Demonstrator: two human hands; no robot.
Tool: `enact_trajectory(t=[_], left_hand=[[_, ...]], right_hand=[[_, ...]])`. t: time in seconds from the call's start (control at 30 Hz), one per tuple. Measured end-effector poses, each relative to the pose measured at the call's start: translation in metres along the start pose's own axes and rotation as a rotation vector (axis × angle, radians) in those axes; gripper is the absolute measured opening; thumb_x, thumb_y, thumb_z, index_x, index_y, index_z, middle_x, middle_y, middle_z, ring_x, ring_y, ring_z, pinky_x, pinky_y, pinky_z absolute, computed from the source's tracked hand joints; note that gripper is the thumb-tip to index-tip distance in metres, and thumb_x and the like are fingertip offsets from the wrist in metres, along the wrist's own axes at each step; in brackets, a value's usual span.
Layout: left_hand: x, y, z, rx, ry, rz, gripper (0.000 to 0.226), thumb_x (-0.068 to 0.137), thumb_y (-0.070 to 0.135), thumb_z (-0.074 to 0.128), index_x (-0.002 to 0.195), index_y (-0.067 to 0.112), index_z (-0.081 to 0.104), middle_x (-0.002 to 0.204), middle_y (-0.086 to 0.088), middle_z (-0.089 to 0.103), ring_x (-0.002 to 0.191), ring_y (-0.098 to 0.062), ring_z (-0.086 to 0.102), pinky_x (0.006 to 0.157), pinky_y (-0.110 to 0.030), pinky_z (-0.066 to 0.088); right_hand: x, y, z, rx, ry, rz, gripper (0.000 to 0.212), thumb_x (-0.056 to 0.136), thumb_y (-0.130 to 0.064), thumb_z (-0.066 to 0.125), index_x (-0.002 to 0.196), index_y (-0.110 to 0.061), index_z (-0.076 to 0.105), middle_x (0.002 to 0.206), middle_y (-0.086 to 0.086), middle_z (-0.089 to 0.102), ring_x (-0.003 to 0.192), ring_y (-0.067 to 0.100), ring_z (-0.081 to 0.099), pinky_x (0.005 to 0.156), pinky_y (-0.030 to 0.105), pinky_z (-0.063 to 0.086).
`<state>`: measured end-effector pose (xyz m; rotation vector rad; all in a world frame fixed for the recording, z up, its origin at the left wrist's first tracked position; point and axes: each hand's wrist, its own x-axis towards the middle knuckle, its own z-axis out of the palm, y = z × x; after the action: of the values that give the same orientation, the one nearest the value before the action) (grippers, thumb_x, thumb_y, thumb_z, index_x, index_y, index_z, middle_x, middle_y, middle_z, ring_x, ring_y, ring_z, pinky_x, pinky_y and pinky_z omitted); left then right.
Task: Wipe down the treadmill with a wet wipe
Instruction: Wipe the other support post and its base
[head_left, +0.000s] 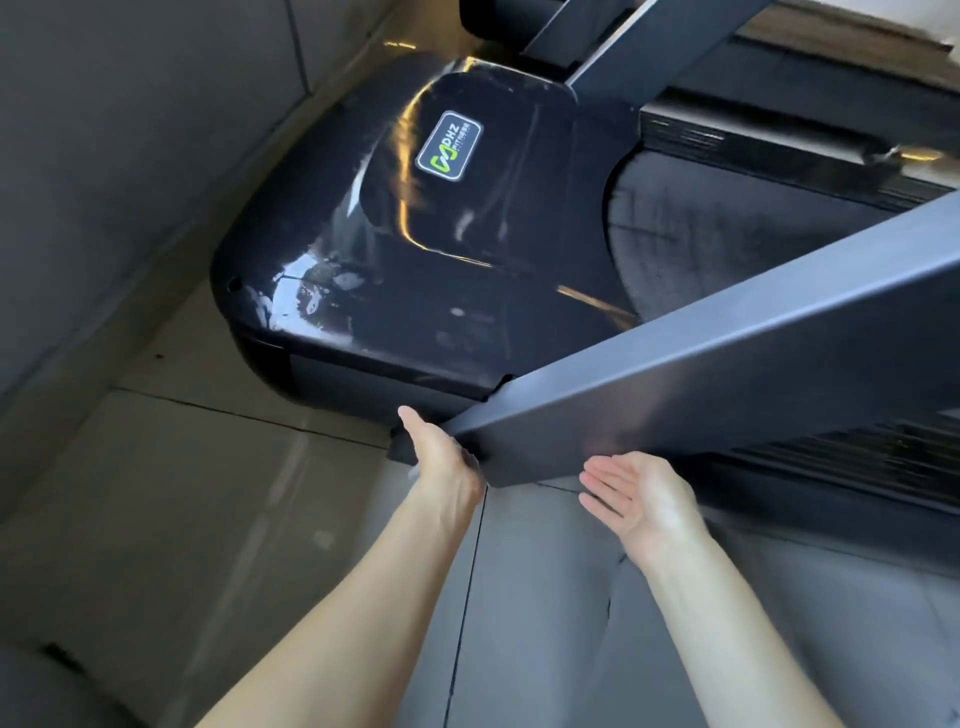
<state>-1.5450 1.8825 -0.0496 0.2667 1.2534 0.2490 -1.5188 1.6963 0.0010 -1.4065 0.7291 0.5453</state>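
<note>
The treadmill's glossy black motor cover (415, 270) with a green and white logo badge (449, 146) fills the middle of the view, smeared with wet streaks. A grey upright post (727, 364) slants across from the right down to the cover's near edge. My left hand (441, 457) is against the post's lower end, thumb pointing up along it, with its fingers hidden behind the post. No wet wipe shows clearly. My right hand (636, 501) hovers just below the post, palm up, fingers straight, holding nothing.
The dark running belt (727, 228) lies right of the cover, with a second post (639, 57) rising at the top. Grey floor tiles (208, 493) spread below and to the left. A wall (104, 156) runs close along the treadmill's left side.
</note>
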Motion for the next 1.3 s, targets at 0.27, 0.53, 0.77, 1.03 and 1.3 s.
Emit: enact_trajectory(t=[0.27, 0.53, 0.77, 1.03, 1.3], left_hand=[[-0.051, -0.058, -0.005, 0.842, -0.294, 0.858, 0.063, 0.092, 0.068, 0.029, 0.119, 0.013, 0.047, 0.127, -0.003, 0.053, 0.121, -0.023, 0.046, 0.106, -0.045, 0.038], [-0.094, -0.005, 0.015, 1.271, -0.681, 1.219, 0.053, 0.104, 0.056, 0.029, 0.104, 0.013, 0.061, 0.1, 0.009, 0.063, 0.096, -0.003, 0.054, 0.091, -0.026, 0.041], [-0.083, 0.027, 0.072, 1.59, -0.778, 0.872, 0.082, 0.081, 0.096, 0.016, 0.079, 0.022, 0.051, 0.081, 0.011, 0.058, 0.08, -0.01, 0.054, 0.087, -0.035, 0.043], [-0.127, 0.024, 0.092, 1.556, -1.081, 0.728, 0.074, 0.091, 0.085, 0.032, 0.102, 0.026, 0.075, 0.096, -0.004, 0.075, 0.101, -0.024, 0.07, 0.103, -0.049, 0.047], [-0.116, 0.006, 0.045, 1.394, -1.257, 1.42, 0.074, 0.102, 0.029, 0.059, 0.163, 0.023, 0.017, 0.164, 0.018, 0.028, 0.145, -0.015, 0.038, 0.117, -0.037, 0.033]], right_hand=[[-0.015, -0.029, -0.029, 0.149, 0.085, -0.094, 0.024, 0.093, -0.004, 0.049, 0.106, 0.006, 0.066, 0.104, 0.018, 0.071, 0.095, 0.03, 0.07, 0.081, 0.042, 0.058], [-0.017, -0.038, -0.04, 0.118, 0.016, -0.046, 0.02, 0.095, -0.009, 0.054, 0.1, 0.003, 0.068, 0.104, 0.019, 0.073, 0.095, 0.031, 0.072, 0.077, 0.043, 0.059], [-0.055, -0.077, -0.061, 0.04, 0.089, -0.448, 0.057, 0.072, -0.047, 0.087, 0.099, -0.005, 0.061, 0.1, 0.004, 0.066, 0.092, 0.019, 0.069, 0.083, 0.04, 0.062], [-0.06, -0.082, -0.056, -0.083, 0.086, -0.44, 0.042, 0.079, -0.048, 0.082, 0.103, -0.016, 0.07, 0.104, -0.002, 0.074, 0.098, 0.019, 0.072, 0.086, 0.043, 0.063], [-0.066, -0.084, -0.053, -0.027, 0.145, -0.456, 0.036, 0.083, -0.041, 0.082, 0.101, -0.014, 0.069, 0.102, -0.002, 0.075, 0.093, 0.019, 0.075, 0.087, 0.043, 0.062]])
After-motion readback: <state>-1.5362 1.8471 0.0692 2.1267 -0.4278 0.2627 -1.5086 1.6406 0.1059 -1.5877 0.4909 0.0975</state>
